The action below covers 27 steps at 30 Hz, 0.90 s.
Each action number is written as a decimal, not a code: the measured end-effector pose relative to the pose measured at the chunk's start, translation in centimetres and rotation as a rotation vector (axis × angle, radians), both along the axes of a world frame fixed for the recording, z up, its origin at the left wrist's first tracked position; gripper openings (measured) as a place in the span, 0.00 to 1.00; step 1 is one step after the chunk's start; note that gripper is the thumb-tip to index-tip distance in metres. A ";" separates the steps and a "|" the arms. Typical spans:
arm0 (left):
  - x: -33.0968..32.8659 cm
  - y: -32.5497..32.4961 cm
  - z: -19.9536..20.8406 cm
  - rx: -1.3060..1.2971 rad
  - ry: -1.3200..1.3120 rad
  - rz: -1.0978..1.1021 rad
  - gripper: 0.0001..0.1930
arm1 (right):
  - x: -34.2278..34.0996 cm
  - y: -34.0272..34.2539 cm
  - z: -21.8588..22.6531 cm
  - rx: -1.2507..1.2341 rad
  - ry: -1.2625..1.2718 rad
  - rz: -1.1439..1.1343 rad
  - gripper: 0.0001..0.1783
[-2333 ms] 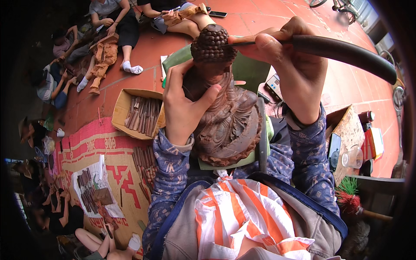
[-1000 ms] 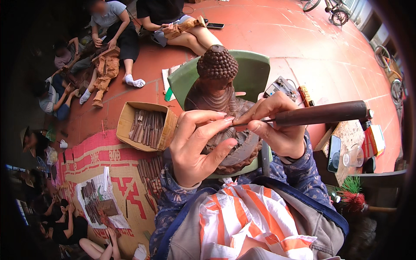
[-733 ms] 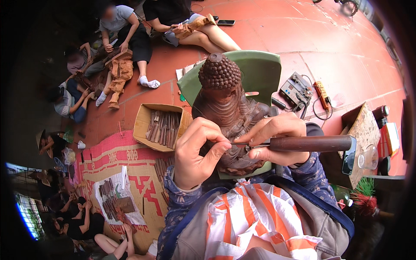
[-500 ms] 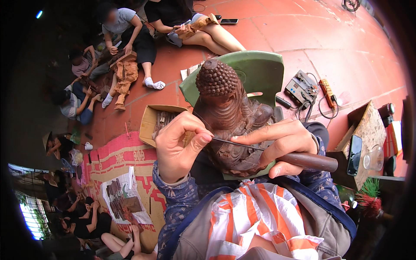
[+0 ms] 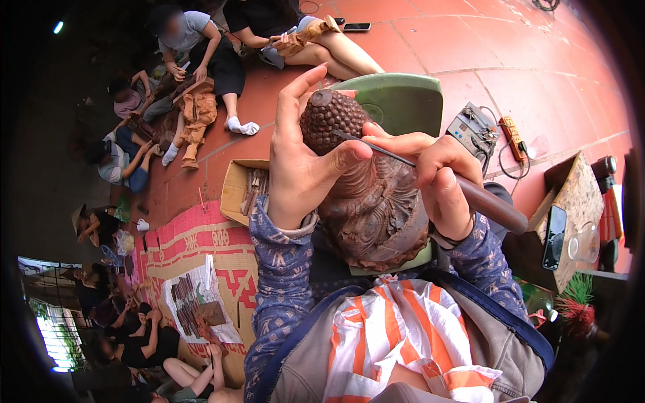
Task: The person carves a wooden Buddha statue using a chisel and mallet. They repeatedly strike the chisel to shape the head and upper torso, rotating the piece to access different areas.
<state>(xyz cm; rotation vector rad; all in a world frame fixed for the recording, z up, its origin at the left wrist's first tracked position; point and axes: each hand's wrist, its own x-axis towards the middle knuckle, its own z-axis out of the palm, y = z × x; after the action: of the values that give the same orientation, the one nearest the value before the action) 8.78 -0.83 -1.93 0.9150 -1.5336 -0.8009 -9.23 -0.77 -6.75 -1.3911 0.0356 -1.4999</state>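
A dark brown wooden Buddha statue (image 5: 376, 215) with a knobbed head stands upright in front of me. My left hand (image 5: 295, 158) cups the left side of its head, fingers reaching up behind and thumb across the front by the tool's blade. In my right hand (image 5: 447, 178) is a carving chisel (image 5: 487, 201) with a thick round dark wooden handle and a thin metal shaft. The index finger lies along that shaft. Its tip meets the knobs at the front of the head.
Behind the statue is a green plastic chair (image 5: 406, 101). A cardboard box (image 5: 235, 191) of tools sits left, near a mat (image 5: 188, 235) with more tools on paper. To the right are a control box (image 5: 470, 131), a power strip (image 5: 514, 138) and a wooden box (image 5: 578, 201). Other people work at left.
Both hands have moved up from the statue's chest to its head. The left hand has let go of the blade tip and spread around the head; the chisel tip now touches the knobs.
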 end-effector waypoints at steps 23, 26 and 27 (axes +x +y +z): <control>-0.5 0.4 0.0 -0.013 -0.118 0.090 0.44 | 0.5 1.5 1.5 0.133 0.057 -0.143 0.13; -0.5 0.5 0.1 -0.015 -0.146 0.099 0.44 | 0.5 1.5 1.7 0.078 0.114 -0.220 0.13; -0.4 0.5 0.2 -0.017 -0.160 0.104 0.45 | 0.5 1.6 1.7 0.066 0.132 -0.237 0.13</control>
<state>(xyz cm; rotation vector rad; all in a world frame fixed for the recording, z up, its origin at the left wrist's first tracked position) 8.37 -0.30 -1.74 1.0578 -1.6137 -0.6522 -8.73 0.81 -5.08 -1.4697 0.3404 -1.5820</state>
